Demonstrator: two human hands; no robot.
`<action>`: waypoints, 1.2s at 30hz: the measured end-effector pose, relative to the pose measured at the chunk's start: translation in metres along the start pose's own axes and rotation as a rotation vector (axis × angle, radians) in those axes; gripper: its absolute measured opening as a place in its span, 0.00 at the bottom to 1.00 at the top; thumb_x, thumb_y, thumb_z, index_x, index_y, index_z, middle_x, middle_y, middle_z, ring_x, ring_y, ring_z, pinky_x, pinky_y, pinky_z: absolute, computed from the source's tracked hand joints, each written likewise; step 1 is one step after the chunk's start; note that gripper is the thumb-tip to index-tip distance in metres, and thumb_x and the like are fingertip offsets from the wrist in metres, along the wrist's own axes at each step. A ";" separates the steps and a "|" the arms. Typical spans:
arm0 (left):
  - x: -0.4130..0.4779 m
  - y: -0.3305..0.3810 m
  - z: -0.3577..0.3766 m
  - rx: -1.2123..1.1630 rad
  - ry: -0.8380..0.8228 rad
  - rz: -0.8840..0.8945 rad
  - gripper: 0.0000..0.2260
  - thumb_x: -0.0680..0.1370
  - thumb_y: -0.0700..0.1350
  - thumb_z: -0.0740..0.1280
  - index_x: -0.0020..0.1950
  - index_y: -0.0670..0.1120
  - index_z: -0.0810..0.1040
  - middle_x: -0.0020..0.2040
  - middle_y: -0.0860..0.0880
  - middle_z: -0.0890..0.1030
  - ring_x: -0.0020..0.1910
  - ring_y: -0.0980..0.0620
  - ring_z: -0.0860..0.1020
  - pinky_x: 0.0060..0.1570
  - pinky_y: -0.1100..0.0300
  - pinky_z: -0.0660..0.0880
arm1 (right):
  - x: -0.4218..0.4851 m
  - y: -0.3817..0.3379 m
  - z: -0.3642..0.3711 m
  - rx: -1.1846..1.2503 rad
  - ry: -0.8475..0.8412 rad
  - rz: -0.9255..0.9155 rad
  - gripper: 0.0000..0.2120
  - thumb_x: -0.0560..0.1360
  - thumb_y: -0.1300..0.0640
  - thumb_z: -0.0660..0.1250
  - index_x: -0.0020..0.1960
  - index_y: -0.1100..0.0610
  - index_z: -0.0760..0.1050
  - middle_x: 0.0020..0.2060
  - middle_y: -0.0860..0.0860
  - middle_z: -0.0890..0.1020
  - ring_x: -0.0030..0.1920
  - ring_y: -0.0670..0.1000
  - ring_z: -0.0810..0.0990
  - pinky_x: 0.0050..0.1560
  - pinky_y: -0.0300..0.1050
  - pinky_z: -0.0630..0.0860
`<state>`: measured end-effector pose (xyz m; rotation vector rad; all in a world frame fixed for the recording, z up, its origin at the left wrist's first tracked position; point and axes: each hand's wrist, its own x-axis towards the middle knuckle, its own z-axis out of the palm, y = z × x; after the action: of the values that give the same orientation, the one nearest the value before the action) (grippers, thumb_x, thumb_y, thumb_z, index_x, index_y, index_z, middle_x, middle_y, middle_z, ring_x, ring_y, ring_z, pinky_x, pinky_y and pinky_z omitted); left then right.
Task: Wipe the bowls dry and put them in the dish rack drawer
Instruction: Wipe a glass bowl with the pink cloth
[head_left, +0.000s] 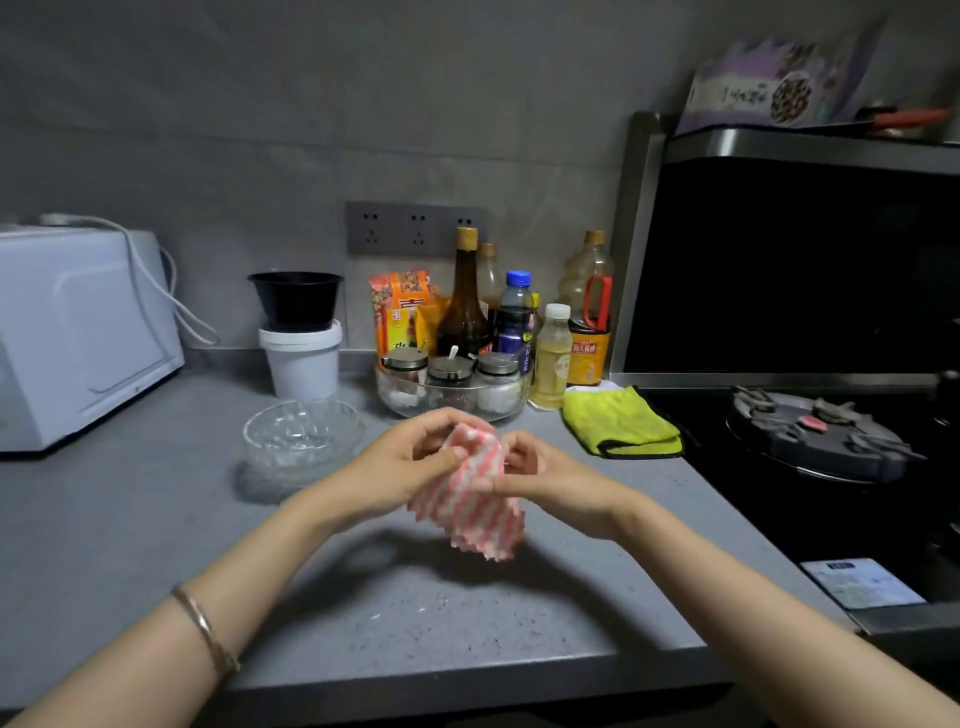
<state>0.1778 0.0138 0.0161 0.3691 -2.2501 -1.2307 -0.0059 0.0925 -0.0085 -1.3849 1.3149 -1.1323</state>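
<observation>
Both the left hand (402, 462) and right hand (540, 470) pinch a pink-and-white cloth (475, 493) above a grey countertop (363, 597), with stacked glass bowls (301, 436) waiting unwiped just to the far left. No dish rack drawer is in view, so the task appears barely begun. A microwave (78, 332) stands far left, condiment bottles (519, 322) along the grey wall and a stove (810, 441) right.

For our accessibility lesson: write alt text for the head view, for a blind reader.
The left hand and right hand hold a pink cloth above a grey counter; a glass bowl sits left of it, a yellow cloth right.
</observation>
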 end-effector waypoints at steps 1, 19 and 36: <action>-0.001 0.003 -0.007 0.019 -0.015 0.004 0.12 0.79 0.34 0.61 0.60 0.43 0.75 0.55 0.48 0.81 0.52 0.60 0.78 0.53 0.69 0.73 | 0.006 -0.004 0.006 0.066 -0.020 0.008 0.22 0.70 0.61 0.74 0.58 0.60 0.67 0.53 0.57 0.80 0.58 0.55 0.79 0.63 0.49 0.73; -0.007 -0.059 -0.099 0.112 0.333 -0.102 0.15 0.80 0.50 0.62 0.67 0.55 0.68 0.64 0.52 0.74 0.65 0.57 0.72 0.63 0.66 0.68 | 0.072 -0.031 0.094 0.726 -0.125 0.232 0.22 0.75 0.51 0.63 0.62 0.66 0.71 0.56 0.65 0.80 0.53 0.61 0.82 0.52 0.62 0.78; -0.019 -0.116 -0.113 0.751 0.315 -0.287 0.13 0.78 0.54 0.65 0.57 0.51 0.82 0.61 0.53 0.80 0.65 0.50 0.73 0.67 0.50 0.65 | 0.080 -0.018 0.073 0.690 0.169 0.227 0.22 0.73 0.44 0.64 0.56 0.60 0.73 0.46 0.61 0.84 0.44 0.61 0.84 0.53 0.56 0.77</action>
<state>0.2567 -0.1182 -0.0388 1.1092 -2.3411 -0.3459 0.0703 0.0146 -0.0018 -0.6328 1.0134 -1.3874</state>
